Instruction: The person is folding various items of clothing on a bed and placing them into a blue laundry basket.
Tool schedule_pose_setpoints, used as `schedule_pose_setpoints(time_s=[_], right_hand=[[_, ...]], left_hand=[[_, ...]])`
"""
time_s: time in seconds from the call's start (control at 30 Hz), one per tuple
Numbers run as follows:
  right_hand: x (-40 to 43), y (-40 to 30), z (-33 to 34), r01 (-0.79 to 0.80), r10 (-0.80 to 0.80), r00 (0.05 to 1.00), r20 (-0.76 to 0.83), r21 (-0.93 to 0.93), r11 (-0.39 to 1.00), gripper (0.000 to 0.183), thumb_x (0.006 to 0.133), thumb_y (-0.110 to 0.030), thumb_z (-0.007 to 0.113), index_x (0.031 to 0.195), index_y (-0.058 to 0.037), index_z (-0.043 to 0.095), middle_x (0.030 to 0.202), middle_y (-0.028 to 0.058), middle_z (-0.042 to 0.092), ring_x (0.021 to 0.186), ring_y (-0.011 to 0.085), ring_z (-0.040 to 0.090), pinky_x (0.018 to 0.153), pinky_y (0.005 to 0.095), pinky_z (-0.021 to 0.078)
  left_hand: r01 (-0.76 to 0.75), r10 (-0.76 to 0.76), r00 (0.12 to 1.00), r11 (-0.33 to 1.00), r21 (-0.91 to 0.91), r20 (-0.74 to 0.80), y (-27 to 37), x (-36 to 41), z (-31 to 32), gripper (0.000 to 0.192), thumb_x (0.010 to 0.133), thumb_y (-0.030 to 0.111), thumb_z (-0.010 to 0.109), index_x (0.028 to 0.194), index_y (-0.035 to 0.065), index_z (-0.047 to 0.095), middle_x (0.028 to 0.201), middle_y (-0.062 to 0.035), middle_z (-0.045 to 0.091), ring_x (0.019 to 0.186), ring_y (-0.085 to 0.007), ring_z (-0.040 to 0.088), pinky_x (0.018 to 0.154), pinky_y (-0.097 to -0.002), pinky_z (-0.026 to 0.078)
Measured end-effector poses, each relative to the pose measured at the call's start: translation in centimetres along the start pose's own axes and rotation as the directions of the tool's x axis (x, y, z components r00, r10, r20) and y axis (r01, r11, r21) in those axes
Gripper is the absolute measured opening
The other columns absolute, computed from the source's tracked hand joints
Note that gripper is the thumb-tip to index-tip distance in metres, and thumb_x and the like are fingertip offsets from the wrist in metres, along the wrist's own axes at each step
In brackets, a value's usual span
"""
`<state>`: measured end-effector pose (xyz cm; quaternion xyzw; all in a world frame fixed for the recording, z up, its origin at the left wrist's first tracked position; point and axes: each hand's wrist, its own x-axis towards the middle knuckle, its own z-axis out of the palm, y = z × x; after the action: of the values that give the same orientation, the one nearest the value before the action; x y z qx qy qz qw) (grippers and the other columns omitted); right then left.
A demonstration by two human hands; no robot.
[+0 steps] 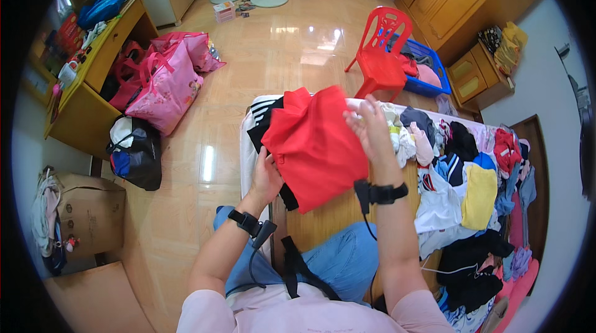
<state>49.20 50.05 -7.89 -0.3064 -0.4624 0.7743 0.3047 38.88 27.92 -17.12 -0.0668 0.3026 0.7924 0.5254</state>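
Observation:
A red garment (316,151) with a collar and a small buttoned placket lies bunched in front of me, partly folded over. My left hand (269,177) touches its left edge, palm turned towards the cloth; whether the fingers grip it is hidden. At its right edge my right hand (370,130) is raised with the fingers apart, slightly blurred, and I see no cloth in it. From under the red garment sticks out a black garment (257,135), beside black-and-white striped cloth (266,110). Both lie on the wooden surface (326,221) where I sit.
Many loose clothes, among them a yellow garment (478,198) and a white shirt (437,205), cover the right side. Beyond stand a red plastic chair (384,53) and a blue basket (430,55). Pink bags (163,86) and a black bag (146,153) sit on the floor left.

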Motion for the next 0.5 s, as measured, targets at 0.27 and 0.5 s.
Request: schedule_pose_setpoints(time_s=[0.27, 0.5], right_hand=[[-3.2, 12.0, -9.9, -0.105, -0.355, 0.892, -0.282, -0.891, 0.442, 0.051, 0.08, -0.021, 0.072, 0.119, 0.0021, 0.049, 0.106, 0.0156, 0.06, 0.091, 0.0206, 0.06, 0.075, 0.0302, 0.0495], [-5.5, 12.9, -12.0, -0.289, 0.021, 0.887, -0.462, -0.52, 0.804, 0.059, 0.074, -0.03, 0.078, 0.113, 0.0044, 0.05, 0.104, 0.0154, 0.06, 0.083, 0.0193, 0.061, 0.061, 0.0273, 0.05]], left_hand=[[0.018, 0.014, 0.998, 0.855, 0.518, -0.057, -1.9, 0.9, -3.2, 0.034, 0.09, 0.027, 0.061, 0.117, 0.0065, 0.053, 0.107, -0.0053, 0.064, 0.094, -0.0137, 0.062, 0.08, -0.031, 0.052], [0.004, 0.082, 0.986, 0.863, 0.505, -0.148, -3.2, 0.7, -3.7, 0.043, 0.082, 0.035, 0.07, 0.108, 0.0024, 0.06, 0.1, -0.0068, 0.066, 0.086, -0.0148, 0.064, 0.075, -0.0296, 0.052]])
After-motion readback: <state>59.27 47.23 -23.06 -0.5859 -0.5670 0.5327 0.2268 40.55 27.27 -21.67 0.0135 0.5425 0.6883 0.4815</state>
